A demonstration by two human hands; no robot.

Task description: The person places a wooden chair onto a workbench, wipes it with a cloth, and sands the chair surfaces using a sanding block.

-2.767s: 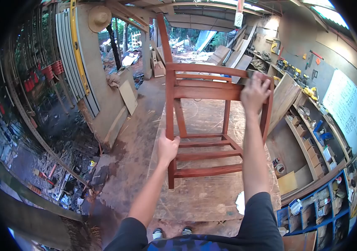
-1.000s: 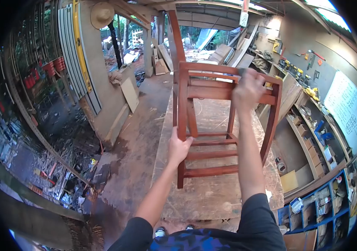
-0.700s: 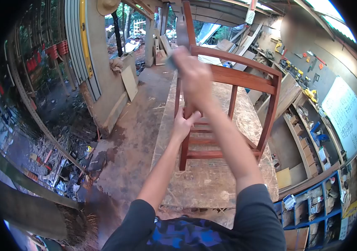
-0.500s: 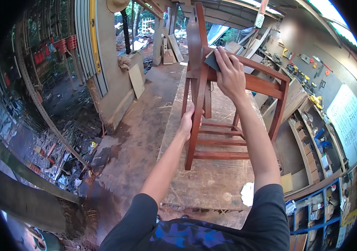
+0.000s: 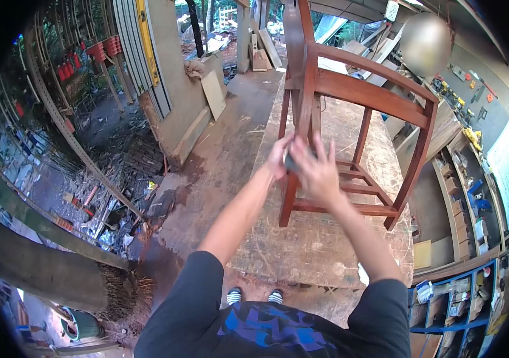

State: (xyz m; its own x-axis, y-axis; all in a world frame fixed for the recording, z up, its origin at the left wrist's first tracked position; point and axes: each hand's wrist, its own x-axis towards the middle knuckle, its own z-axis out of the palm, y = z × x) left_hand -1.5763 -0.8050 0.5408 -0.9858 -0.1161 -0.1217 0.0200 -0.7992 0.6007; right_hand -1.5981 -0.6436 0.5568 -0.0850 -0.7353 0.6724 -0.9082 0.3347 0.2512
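Observation:
A reddish-brown wooden chair [image 5: 373, 100] stands on a worn plywood worktable [image 5: 326, 262]. My left hand [image 5: 277, 159] is closed around its near upright leg, at about half height. Against that same leg is my right hand [image 5: 317, 173], smeared by motion, its fingers partly spread over a dark piece of sandpaper [image 5: 292, 160]. The sandpaper lies between palm and wood, mostly covered by the hand. The two hands are almost touching.
Right of the table are shelves with small boxes [image 5: 457, 209] and a blue-edged rack [image 5: 451, 328]. Tools hang on the wall board [image 5: 475, 89]. A white cloth-like thing [image 5: 363, 274] lies at the table's right edge. Wood scraps [image 5: 260, 56] lean behind.
My right hand has slid with the sandpaper from the chair's upper joint down the leg, close to my left hand. The view has shifted, and the chair appears turned slightly.

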